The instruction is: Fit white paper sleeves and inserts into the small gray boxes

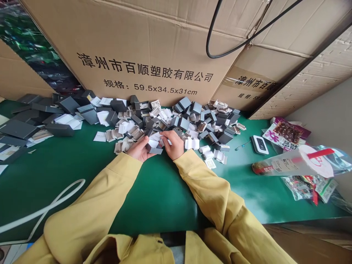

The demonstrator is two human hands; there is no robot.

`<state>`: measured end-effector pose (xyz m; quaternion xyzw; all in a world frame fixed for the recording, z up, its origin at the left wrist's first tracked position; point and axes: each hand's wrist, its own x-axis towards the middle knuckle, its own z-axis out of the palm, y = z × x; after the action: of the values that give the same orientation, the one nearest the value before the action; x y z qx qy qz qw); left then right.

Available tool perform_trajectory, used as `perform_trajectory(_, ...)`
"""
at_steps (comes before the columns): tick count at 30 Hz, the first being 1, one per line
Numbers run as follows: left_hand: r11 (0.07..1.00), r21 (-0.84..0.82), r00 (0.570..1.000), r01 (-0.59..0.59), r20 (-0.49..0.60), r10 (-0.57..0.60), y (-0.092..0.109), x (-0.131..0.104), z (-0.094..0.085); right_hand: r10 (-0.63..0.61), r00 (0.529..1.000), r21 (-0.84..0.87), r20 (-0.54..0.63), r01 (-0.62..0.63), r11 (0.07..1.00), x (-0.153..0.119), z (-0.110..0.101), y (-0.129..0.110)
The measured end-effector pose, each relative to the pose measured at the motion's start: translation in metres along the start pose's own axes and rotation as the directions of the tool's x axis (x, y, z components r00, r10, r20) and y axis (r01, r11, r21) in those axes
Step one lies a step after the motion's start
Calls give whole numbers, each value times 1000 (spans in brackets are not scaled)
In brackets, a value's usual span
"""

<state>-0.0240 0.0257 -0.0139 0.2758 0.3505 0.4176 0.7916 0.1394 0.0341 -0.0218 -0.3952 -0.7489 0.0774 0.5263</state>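
Observation:
My left hand (140, 149) is closed around a small dark grey box (154, 147) just above the green table (154, 198). A white paper piece (155, 136) shows at the box's upper side. On the right of the box, my right hand (173, 143) has its fingers pinched together beside the paper; what lies between the fingertips is too small to make out. Behind both hands spreads a heap of similar small grey boxes (196, 107), mixed with folded white paper inserts (128, 126).
Larger dark boxes (19, 128) are piled at the left. At right lie a drink cup (291, 163) on its side, a small white device (260, 145) and snack packets (288, 132). Big cartons (154, 36) wall the back. A white cable (55, 201) crosses the left front.

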Motion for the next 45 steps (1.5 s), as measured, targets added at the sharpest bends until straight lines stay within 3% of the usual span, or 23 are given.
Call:
perform_trajectory(9, 1000, 2, 1000, -14, -16, 14, -4, 1, -5, 49, 996, 5, 75, -50, 999, -1, 0, 0)
perform_trajectory(17, 999, 34, 999, -22, -22, 23, -5, -1, -4, -29, 999, -38, 46, 31, 999, 0, -1, 3)
perform_trajectory(25, 999, 42, 999, -27, -17, 28, -6, 1, -5, 55, 995, -206, 82, -37, 978, -2, 0, 7)
perform_trajectory(36, 999, 26, 1000, -21, -15, 21, -6, 2, -9, -22, 968, -333, 250, 108, 937, -4, -1, 9)
perform_trajectory(45, 998, 47, 999, -38, -27, 39, -5, 2, -8, -34, 960, -459, 279, 164, 873, -5, 2, 10)
